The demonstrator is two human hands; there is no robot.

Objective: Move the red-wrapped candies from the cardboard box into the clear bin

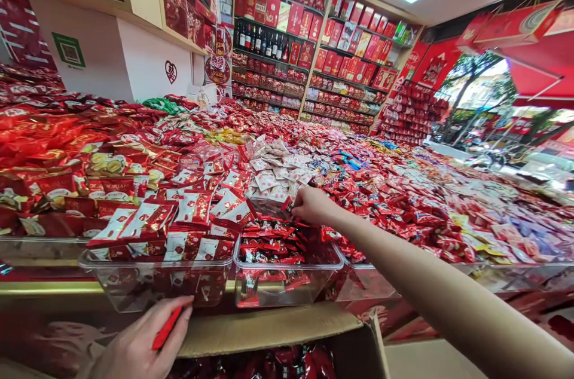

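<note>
My right hand (313,207) reaches over a clear plastic bin (289,271) of small red-wrapped candies (273,241). Its fingers are closed at the back of the bin, with red wrapper showing at the tips; what they grip is mostly hidden. At the lower left, my left hand (147,337) is closed around a slim red object (167,329), its kind unclear. That hand is beside an open cardboard box (273,326), which holds dark red packets (287,364). Left of the candy bin, another clear bin (156,274) is heaped with red and white packets (192,208).
White packets (278,170) are piled behind the bin. Heaps of wrapped sweets (426,205) spread across the wide display on both sides. Shelves of bottles and red gift boxes (296,19) line the back wall. A street opening lies at the right.
</note>
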